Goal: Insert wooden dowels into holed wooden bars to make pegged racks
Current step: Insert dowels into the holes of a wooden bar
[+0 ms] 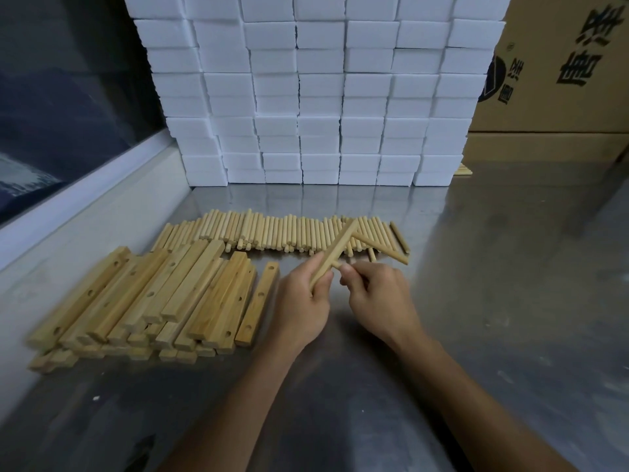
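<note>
The left hand [304,303] held a pale wooden bar [335,255] above the counter [493,267], its fingers curled round the bar's lower end, a closed grip, so that the bar slanted up and away to the right over the row of dowels [272,231]. The bar was square-edged, light yellow and smooth. The right hand [379,294] pinched a short dowel [337,265] between thumb and fingers, with its tip touching the side of the bar just beyond the left hand; whether it had entered a hole could not be told.

The loose dowels were thin round pegs of the same pale wood, lying side by side in a long band on the steel counter. To the left lay a pile of bars [143,304], stacked in layers, several showing round holes along their faces; one bar [257,304] lay alone at the pile's right edge with three holes visible.

Behind stood a wall of white foam blocks [320,90]. At the right a cardboard box [561,63] bore large dark printed characters, turned sideways and not legible.
</note>
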